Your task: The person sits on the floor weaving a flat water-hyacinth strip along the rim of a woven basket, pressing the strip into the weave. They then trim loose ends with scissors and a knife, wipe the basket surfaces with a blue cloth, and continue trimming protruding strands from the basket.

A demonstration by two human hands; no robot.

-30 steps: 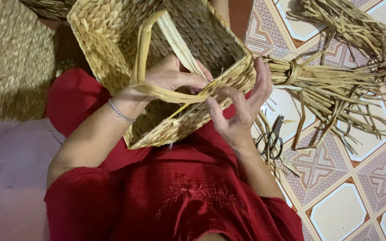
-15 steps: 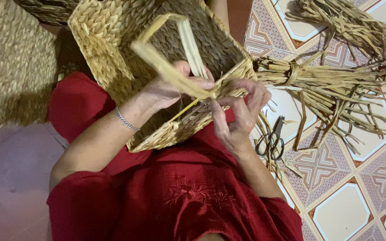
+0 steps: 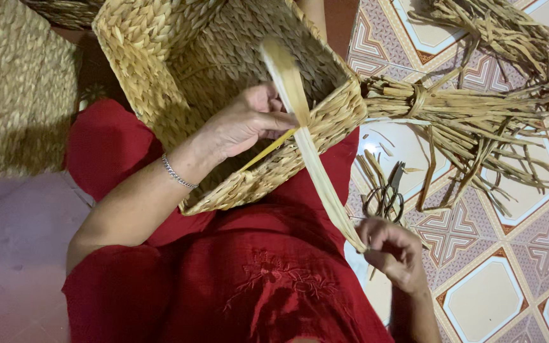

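Since the earlier frame the right hand [image 3: 394, 251] has come away from the basket's edge and dropped toward the lap, drawing the pale strip [image 3: 316, 165] out long and straight where it was looped before.

That right hand is closed, its fingers pinching the lower end of the strip just above the red dress [image 3: 268, 286]. From there the strip runs up and to the left, crosses the near rim of the basket [image 3: 160, 82], and ends in a blurred tip over the basket's opening. The left hand [image 3: 246, 121] rests inside the basket at that rim, fingers curled and pressing the strip against the weave where it passes through; a thin yellow sliver [image 3: 268, 149] sticks out under its fingers. A bracelet [image 3: 178, 174] sits on the left wrist.

The basket lies tilted across the lap, its opening facing up. Beside the right hand, on the patterned tile floor [image 3: 509, 292], lie scissors [image 3: 386, 194], close to the basket's corner. Beyond them a tied bundle of dry reeds [image 3: 478, 114] stretches away to the right, touching the basket's corner.
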